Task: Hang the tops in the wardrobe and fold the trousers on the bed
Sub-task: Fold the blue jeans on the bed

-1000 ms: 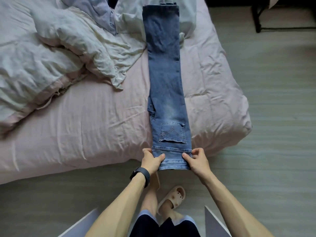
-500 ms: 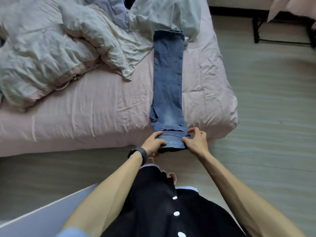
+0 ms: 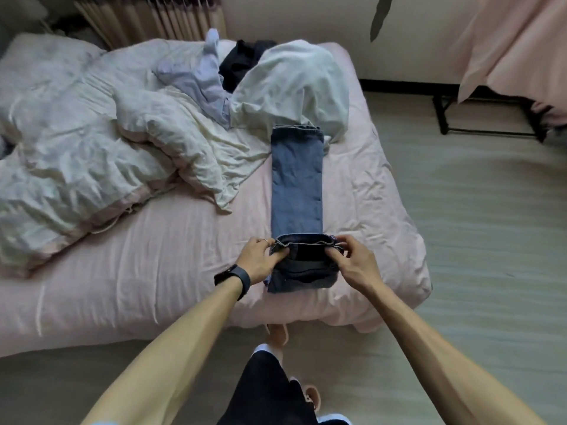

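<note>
We have left hand (image 3: 259,257) and right hand (image 3: 352,265) each pinching a waistband corner of the jeans (image 3: 297,185), a long narrow strip on the bed (image 3: 153,256) near its right edge, waist end lifted over the seat. Risk, as we judge it: stiff denim springs back or skews if one pinch slips, and the hems, lying against the pale top (image 3: 294,84), could drag it. Denim thick, seamed, flat; sheet thin, creased; duvet (image 3: 92,154) soft, rumpled.
</note>
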Motion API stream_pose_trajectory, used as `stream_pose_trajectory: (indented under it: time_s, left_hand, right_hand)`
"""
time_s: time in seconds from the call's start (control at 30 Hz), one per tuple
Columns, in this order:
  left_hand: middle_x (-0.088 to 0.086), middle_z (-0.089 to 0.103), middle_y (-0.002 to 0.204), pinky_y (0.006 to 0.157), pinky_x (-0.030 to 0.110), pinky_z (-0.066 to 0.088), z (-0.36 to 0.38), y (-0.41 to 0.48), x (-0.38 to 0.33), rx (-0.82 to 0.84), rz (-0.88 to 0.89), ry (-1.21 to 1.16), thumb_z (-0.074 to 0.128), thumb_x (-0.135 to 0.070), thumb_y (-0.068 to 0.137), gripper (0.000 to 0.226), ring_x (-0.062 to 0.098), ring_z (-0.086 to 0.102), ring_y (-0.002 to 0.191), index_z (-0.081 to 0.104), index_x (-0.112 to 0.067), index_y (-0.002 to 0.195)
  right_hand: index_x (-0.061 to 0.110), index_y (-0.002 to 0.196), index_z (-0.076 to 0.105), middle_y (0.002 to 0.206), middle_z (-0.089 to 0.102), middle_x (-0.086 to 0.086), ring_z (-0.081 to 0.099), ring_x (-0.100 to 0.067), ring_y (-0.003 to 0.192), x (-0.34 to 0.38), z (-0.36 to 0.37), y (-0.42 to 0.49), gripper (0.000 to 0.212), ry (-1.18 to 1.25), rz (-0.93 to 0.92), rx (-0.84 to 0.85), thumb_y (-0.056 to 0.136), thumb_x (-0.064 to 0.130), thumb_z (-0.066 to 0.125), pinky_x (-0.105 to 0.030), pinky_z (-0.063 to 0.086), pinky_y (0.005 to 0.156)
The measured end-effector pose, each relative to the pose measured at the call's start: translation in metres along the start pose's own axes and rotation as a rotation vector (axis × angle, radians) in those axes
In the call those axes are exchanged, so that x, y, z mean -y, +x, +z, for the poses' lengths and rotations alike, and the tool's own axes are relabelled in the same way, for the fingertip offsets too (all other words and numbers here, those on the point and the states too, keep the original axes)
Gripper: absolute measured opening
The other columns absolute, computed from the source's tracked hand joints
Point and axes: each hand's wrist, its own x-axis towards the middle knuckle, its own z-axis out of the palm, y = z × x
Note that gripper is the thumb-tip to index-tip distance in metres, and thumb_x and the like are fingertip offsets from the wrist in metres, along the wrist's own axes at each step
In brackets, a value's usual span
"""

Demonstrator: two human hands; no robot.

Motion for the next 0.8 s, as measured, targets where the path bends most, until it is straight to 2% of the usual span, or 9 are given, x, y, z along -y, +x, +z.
stream_pose_trajectory:
  time_s: [0.1, 0.2, 0.33, 0.4, 0.47, 0.53, 0.67, 0.73, 0.8]
  left_hand:
    - [-0.002, 0.069, 0.101, 0.077, 0.030, 0.041, -0.020, 0.055, -0.014, 0.020, -0.066, -0.118, 0.052, -0.057, 0.096, 0.041, 0.020, 0.061, 0.099, 0.066, -0.018, 0.102]
    - [0.007, 0.068, 0.098, 0.078, 0.036, 0.043, -0.036, 0.116, -0.031, -0.021, -0.092, -0.157, 0.046, -0.058, 0.099, 0.050, 0.027, 0.061, 0.094, 0.060, -0.010, 0.099]
    - [-0.004, 0.055, 0.081, 0.068, 0.034, 0.030, -0.056, 0.202, -0.042, -0.040, -0.133, -0.122, 0.039, -0.057, 0.102, 0.043, 0.026, 0.051, 0.086, 0.050, -0.019, 0.083]
    - [-0.004, 0.053, 0.080, 0.069, 0.033, 0.030, -0.064, 0.234, -0.042, -0.041, -0.146, -0.118, 0.037, -0.055, 0.103, 0.045, 0.026, 0.049, 0.086, 0.051, -0.018, 0.083]
    - [0.001, 0.054, 0.082, 0.069, 0.033, 0.030, -0.071, 0.275, -0.037, -0.058, -0.160, -0.110, 0.037, -0.055, 0.103, 0.047, 0.026, 0.048, 0.084, 0.053, -0.015, 0.082]
    - [0.004, 0.056, 0.082, 0.067, 0.034, 0.031, -0.076, 0.296, -0.033, -0.084, -0.168, -0.110, 0.038, -0.056, 0.102, 0.052, 0.027, 0.049, 0.082, 0.055, -0.011, 0.082]
    - [-0.004, 0.051, 0.068, 0.060, 0.033, 0.036, -0.070, 0.346, -0.029, -0.106, -0.161, -0.248, 0.040, -0.059, 0.100, 0.052, 0.022, 0.052, 0.072, 0.050, -0.016, 0.074]
    - [-0.008, 0.059, 0.076, 0.068, 0.031, 0.043, -0.066, 0.371, -0.025, -0.073, -0.142, -0.359, 0.051, -0.062, 0.093, 0.043, 0.016, 0.058, 0.078, 0.055, -0.021, 0.082]
    - [-0.007, 0.071, 0.102, 0.089, 0.035, 0.051, -0.061, 0.398, -0.019, -0.010, -0.107, -0.460, 0.068, -0.055, 0.081, 0.042, 0.016, 0.066, 0.099, 0.063, -0.022, 0.107]
  right_hand:
    - [0.030, 0.098, 0.070, 0.085, 0.069, 0.012, 0.063, -0.005, 0.081, 0.015, 0.002, 0.057, 0.010, -0.048, 0.006, -0.060, 0.092, 0.038, 0.068, -0.023, 0.041, 0.071]
    - [0.031, 0.090, 0.066, 0.082, 0.068, 0.017, 0.065, -0.006, 0.083, 0.033, 0.006, 0.113, 0.014, 0.039, 0.075, -0.106, 0.093, 0.044, 0.067, -0.015, 0.042, 0.069]
    - [0.026, 0.085, 0.066, 0.078, 0.069, 0.008, 0.063, -0.003, 0.072, 0.053, 0.009, 0.195, 0.028, 0.084, 0.149, -0.161, 0.088, 0.054, 0.070, -0.015, 0.042, 0.063]
    - [0.023, 0.097, 0.067, 0.087, 0.074, 0.001, 0.066, -0.007, 0.073, 0.057, 0.011, 0.225, 0.023, 0.248, 0.182, -0.070, 0.089, 0.044, 0.073, -0.020, 0.050, 0.070]
    - [0.015, 0.115, 0.065, 0.103, 0.076, -0.008, 0.070, -0.012, 0.087, 0.055, 0.018, 0.260, 0.027, 0.449, 0.201, 0.078, 0.090, 0.018, 0.074, -0.023, 0.056, 0.078]
    - [0.007, 0.121, 0.065, 0.109, 0.076, -0.008, 0.072, -0.016, 0.096, 0.051, 0.023, 0.277, 0.031, 0.436, 0.184, 0.141, 0.091, 0.005, 0.071, -0.024, 0.057, 0.082]
    - [0.010, 0.102, 0.073, 0.095, 0.078, -0.002, 0.073, -0.021, 0.094, 0.039, 0.037, 0.330, 0.015, 0.278, 0.173, 0.088, 0.091, 0.022, 0.073, -0.041, 0.057, 0.088]
    - [0.015, 0.096, 0.073, 0.087, 0.078, 0.001, 0.074, -0.019, 0.089, 0.031, 0.045, 0.359, 0.019, 0.234, 0.195, 0.041, 0.089, 0.031, 0.076, -0.044, 0.057, 0.087]
    - [0.019, 0.091, 0.072, 0.081, 0.077, 0.006, 0.073, -0.012, 0.083, 0.022, 0.055, 0.389, 0.022, 0.190, 0.213, -0.006, 0.086, 0.040, 0.077, -0.041, 0.057, 0.084]
